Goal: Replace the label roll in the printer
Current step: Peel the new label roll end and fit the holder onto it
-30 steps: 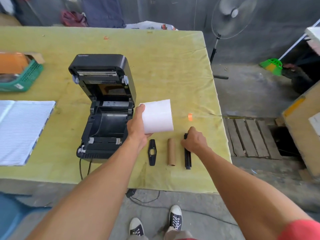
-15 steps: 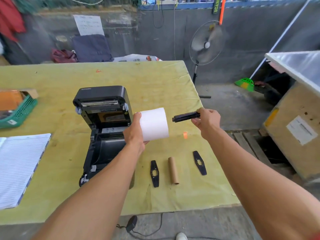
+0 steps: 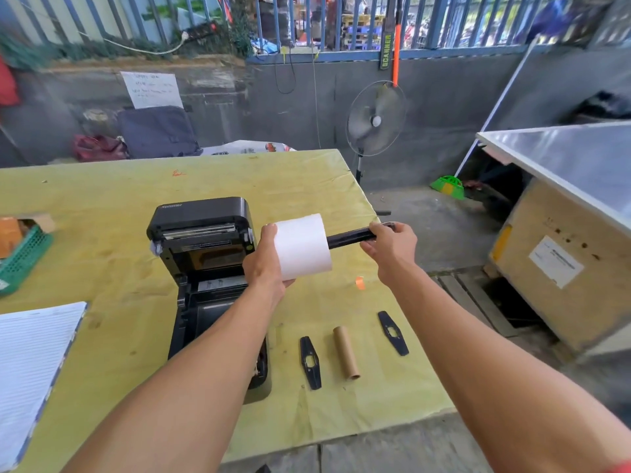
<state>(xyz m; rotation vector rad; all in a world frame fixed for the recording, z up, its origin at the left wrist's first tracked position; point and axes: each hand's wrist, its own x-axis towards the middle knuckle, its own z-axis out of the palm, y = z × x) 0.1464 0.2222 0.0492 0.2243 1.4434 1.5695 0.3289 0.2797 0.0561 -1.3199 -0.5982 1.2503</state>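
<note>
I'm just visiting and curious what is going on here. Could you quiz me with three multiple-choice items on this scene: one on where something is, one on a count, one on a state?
1. Where does the cardboard tube lie?
A. Inside the printer
B. On the table between the two black end plates
C. In the green basket

2. How many black end plates lie on the table?
A. One
B. Two
C. Four

3. How is the printer lid?
A. Open
B. Shut
C. Taken off

Answers:
1 B: the tube lies between the plates.
2 B: only those two show.
3 A: the printer lid stands raised while the left hand holds the roll and the right hand the spindle.
</note>
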